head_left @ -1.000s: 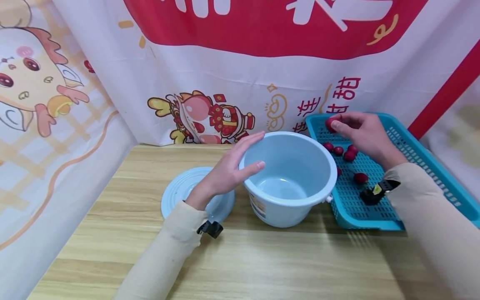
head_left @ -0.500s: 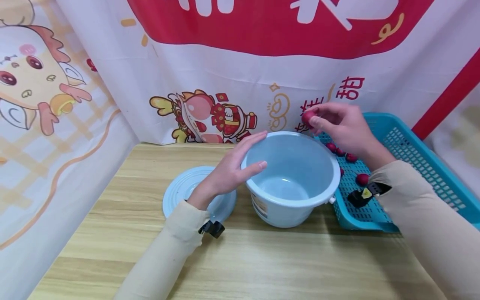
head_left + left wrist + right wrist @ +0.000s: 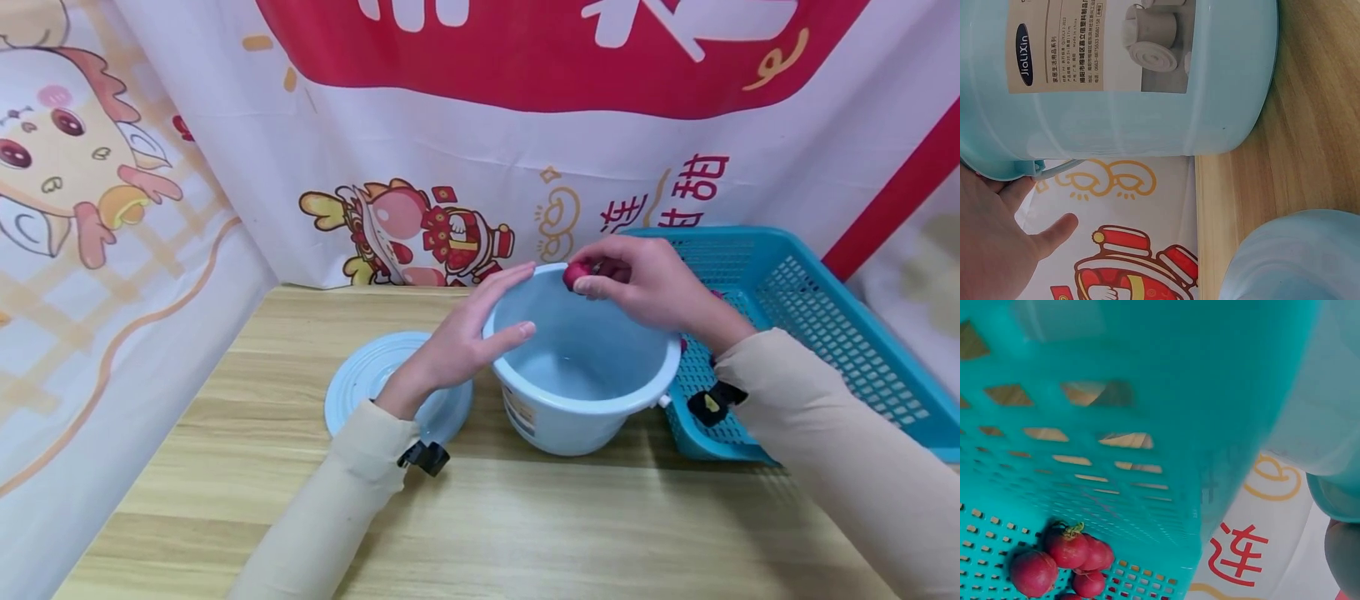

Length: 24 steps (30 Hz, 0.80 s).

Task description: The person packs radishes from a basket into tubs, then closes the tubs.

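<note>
In the head view my right hand (image 3: 656,279) pinches a red radish (image 3: 575,276) between thumb and fingertips, over the far part of the opening of a light blue bucket (image 3: 573,427). My left hand (image 3: 467,340) rests on the bucket's left rim. Its fingers lie straight along the outside, and the thumb reaches over the rim. The left wrist view shows the bucket's label (image 3: 1057,47) and that hand's stretched fingers near the handle joint. In the right wrist view, several radishes (image 3: 1034,574) lie in a teal basket (image 3: 1141,512); a fingertip (image 3: 1344,556) shows at the right edge.
A light blue lid (image 3: 352,387) lies on the wooden table (image 3: 525,533) left of the bucket, partly under my left forearm. The teal basket stands close against the bucket's right side. A printed white cloth (image 3: 450,142) hangs right behind them.
My right hand has carried the radish left from above the basket to over the bucket's opening. The left hand has stayed at the rim, and the bucket has not visibly moved.
</note>
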### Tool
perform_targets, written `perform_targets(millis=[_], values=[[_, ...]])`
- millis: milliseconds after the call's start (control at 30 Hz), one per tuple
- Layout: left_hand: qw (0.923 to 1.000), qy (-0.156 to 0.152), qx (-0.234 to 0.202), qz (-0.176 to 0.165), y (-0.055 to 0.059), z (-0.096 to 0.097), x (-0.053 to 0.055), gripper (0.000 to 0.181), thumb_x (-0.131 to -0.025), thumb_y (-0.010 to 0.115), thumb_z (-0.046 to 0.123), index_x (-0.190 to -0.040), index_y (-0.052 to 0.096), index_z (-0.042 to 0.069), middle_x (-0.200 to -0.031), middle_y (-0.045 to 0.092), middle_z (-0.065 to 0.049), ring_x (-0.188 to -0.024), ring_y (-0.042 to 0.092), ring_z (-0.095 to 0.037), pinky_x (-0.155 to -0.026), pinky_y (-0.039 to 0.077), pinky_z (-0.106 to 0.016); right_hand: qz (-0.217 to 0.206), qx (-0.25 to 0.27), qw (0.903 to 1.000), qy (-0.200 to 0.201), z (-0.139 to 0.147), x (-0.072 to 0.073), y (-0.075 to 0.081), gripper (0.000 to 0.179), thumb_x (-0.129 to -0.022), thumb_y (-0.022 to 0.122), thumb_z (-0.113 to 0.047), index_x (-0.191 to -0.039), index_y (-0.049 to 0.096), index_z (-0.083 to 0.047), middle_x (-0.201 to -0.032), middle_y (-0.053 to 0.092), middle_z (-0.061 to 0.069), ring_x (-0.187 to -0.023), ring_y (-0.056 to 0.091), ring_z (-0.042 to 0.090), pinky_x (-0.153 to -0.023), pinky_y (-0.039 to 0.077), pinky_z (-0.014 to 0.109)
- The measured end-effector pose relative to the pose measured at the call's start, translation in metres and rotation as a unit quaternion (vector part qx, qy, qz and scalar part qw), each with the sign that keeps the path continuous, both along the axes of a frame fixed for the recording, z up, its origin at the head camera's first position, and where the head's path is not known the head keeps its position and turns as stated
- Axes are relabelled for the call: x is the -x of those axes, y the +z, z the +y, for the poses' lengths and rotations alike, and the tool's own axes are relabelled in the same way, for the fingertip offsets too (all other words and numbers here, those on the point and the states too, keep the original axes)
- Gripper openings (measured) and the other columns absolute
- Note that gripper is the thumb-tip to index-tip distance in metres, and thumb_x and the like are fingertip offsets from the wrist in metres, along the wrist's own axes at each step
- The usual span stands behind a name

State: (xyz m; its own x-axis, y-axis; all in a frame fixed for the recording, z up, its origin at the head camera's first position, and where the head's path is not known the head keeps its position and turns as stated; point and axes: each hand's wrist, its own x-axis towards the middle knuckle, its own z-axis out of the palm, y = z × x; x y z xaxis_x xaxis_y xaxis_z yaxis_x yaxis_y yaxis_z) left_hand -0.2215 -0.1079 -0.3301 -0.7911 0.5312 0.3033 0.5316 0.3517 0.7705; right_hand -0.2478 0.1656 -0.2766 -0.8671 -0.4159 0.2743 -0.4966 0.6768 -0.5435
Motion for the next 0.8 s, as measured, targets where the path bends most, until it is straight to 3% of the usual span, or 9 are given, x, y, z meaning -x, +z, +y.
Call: perform_targets(millis=[267, 367, 500, 800], values=[[1.0000, 0.000, 0.001, -0.001, -0.0010, -0.0002, 0.0003, 0.075, -0.099, 0.059, 0.048, -0.167, 0.034, 0.025, -0.174, 0.029, 0.011, -0.158, 0.035, -0.021, -0.121, 0.042, -0.061, 0.036, -0.046, 0.9981, 0.019, -0.0034, -0.0014, -0.0051, 0.040, -0.091, 0.084, -0.021, -0.129, 0.074, -0.013, -0.113, 0.077, 0.008, -0.093, 0.070, 0.022, -0.084, 0.064, 0.047], [1.0000, 0.000, 0.001, -0.001, -0.0014, 0.0003, 0.0002, 0.075, -0.100, 0.059, 0.045, -0.167, 0.034, 0.024, -0.175, 0.029, 0.010, -0.158, 0.035, -0.022, -0.119, 0.044, -0.062, 0.046, -0.071, 0.9961, 0.027, -0.0042, -0.0034, -0.0055, 0.040, -0.091, 0.084, -0.023, -0.129, 0.075, -0.014, -0.112, 0.077, 0.007, -0.092, 0.068, 0.022, -0.081, 0.063, 0.044], [1.0000, -0.001, 0.002, -0.001, -0.0021, 0.0006, 0.0001, 0.074, -0.100, 0.059, 0.043, -0.167, 0.034, 0.024, -0.175, 0.029, 0.010, -0.158, 0.036, -0.023, -0.118, 0.045, -0.062, 0.049, -0.103, 0.9930, 0.031, -0.0054, -0.0050, -0.0062, 0.042, -0.090, 0.085, -0.025, -0.129, 0.075, -0.016, -0.111, 0.077, 0.005, -0.092, 0.065, 0.021, -0.079, 0.057, 0.039], [1.0000, -0.004, -0.001, -0.007, -0.0021, 0.0006, 0.0016, 0.073, -0.100, 0.058, 0.047, -0.167, 0.033, 0.027, -0.174, 0.028, 0.012, -0.158, 0.034, -0.021, -0.119, 0.044, -0.060, 0.052, -0.135, 0.9888, 0.035, -0.0061, -0.0070, -0.0054, 0.047, -0.087, 0.088, -0.029, -0.130, 0.075, -0.016, -0.115, 0.077, 0.008, -0.103, 0.070, 0.026, -0.085, 0.062, 0.047]])
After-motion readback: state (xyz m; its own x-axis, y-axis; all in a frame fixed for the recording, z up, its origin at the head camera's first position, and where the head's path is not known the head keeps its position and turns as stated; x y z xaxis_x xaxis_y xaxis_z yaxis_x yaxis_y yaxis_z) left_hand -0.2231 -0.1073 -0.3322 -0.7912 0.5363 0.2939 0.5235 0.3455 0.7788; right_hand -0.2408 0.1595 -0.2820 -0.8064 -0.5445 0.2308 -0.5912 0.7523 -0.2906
